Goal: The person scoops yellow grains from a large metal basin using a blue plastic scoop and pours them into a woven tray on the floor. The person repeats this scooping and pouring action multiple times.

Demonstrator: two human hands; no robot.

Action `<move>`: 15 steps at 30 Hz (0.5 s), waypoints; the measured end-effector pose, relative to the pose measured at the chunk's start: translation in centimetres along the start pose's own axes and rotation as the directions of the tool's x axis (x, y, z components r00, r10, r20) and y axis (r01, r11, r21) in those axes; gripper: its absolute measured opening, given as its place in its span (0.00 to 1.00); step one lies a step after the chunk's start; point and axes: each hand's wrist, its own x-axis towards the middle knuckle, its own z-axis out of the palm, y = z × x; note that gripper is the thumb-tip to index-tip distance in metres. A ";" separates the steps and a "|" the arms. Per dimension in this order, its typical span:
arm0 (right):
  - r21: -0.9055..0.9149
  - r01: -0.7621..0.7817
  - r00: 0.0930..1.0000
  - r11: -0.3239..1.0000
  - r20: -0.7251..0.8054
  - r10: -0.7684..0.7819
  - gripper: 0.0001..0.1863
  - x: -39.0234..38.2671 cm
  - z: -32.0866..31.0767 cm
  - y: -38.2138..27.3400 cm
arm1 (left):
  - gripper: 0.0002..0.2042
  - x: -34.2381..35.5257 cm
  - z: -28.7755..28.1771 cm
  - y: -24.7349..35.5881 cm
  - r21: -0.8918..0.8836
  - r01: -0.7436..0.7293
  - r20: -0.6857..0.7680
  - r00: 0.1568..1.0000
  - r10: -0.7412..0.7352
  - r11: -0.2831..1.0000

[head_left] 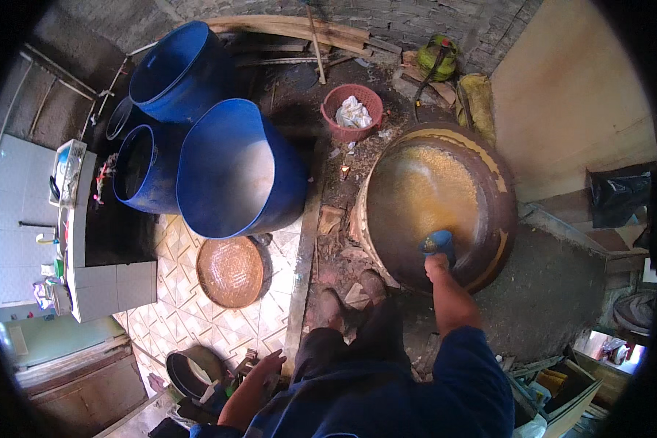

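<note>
My right hand [436, 267] is closed around a blue plastic dipper [441, 241] and reaches over the large round vat [495, 186]. Small yellow beans or grains [434, 191] cover much of the vat's inside, partly under what looks like cloudy liquid. The dipper is just above or touching the contents near the vat's close side; I cannot tell which. My left hand [269, 365] hangs low on the left with its fingers stretched out, holding nothing. It is nearest to a dark round pot [179, 372].
Blue drums [292, 175] stand at the left, one with whitish contents. A woven tray [230, 271] lies on the tiles. Beyond the vat are a red basket [376, 109] with white cloth and a green gas cylinder [438, 58]. A wooden crate [573, 405] stands at the lower right.
</note>
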 end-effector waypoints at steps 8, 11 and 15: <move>-0.730 0.426 0.890 0.535 0.230 -0.394 0.12 11.0 2.6 0.6 | 0.24 1.8 0.0 5.4 -0.394 0.005 -0.133 0.989 -0.062 0.919; -0.675 0.459 0.863 0.577 0.187 -0.468 0.11 13.3 3.2 0.0 | 0.27 1.9 -1.4 10.2 -0.604 0.034 -0.097 0.988 -0.116 0.796; -0.681 0.646 0.636 0.344 0.231 -0.736 0.11 13.1 3.6 -2.4 | 0.31 4.4 -2.0 14.3 -0.828 0.188 -0.014 0.935 -0.354 0.529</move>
